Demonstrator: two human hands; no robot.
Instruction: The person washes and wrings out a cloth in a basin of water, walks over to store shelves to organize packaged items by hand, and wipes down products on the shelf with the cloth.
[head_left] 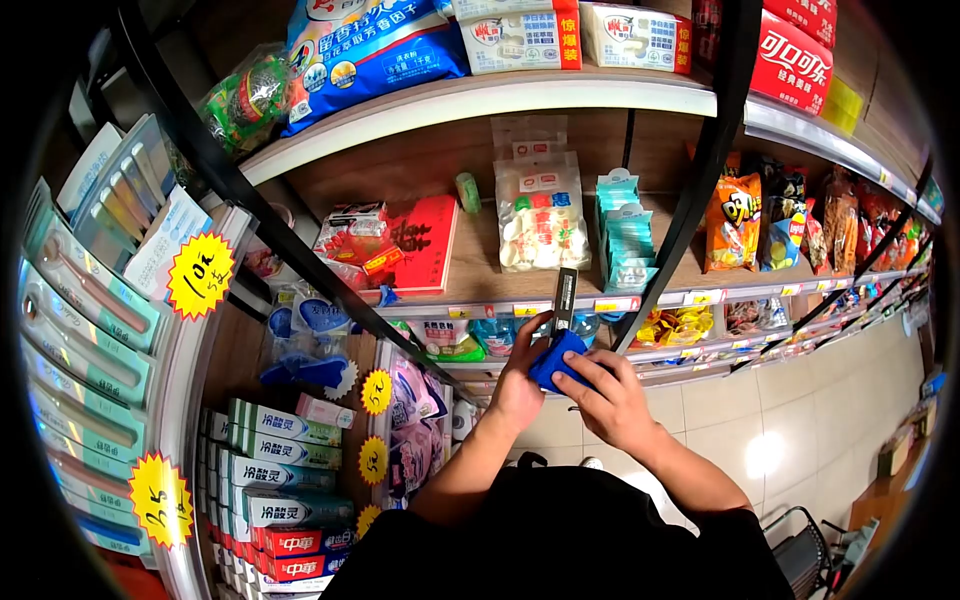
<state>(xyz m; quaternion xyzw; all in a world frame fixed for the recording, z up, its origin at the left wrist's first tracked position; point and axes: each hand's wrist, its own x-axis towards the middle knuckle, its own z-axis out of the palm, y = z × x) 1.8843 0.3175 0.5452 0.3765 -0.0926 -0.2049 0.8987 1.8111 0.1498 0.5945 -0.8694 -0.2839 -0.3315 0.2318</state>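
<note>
My left hand (519, 378) is closed around the lower part of a slim dark box (566, 296) with pale printing, which stands upright in front of the shelves. A bunched blue cloth (557, 362) covers the box's lower end. The fingers of my right hand (612, 398) are bent over the cloth and press it against the box. Just behind the box, on the middle shelf, are a clear bag of white pieces (540, 215) and a stack of teal packets (625, 230).
Toothpaste boxes (290, 455) are piled at lower left, beside hanging toothbrush packs (85, 340). A red box (425, 240) lies on the middle shelf (480, 275). Snack bags (735, 222) stand to the right. Black uprights (700, 170) cross the shelf fronts. A chair (800, 550) stands lower right.
</note>
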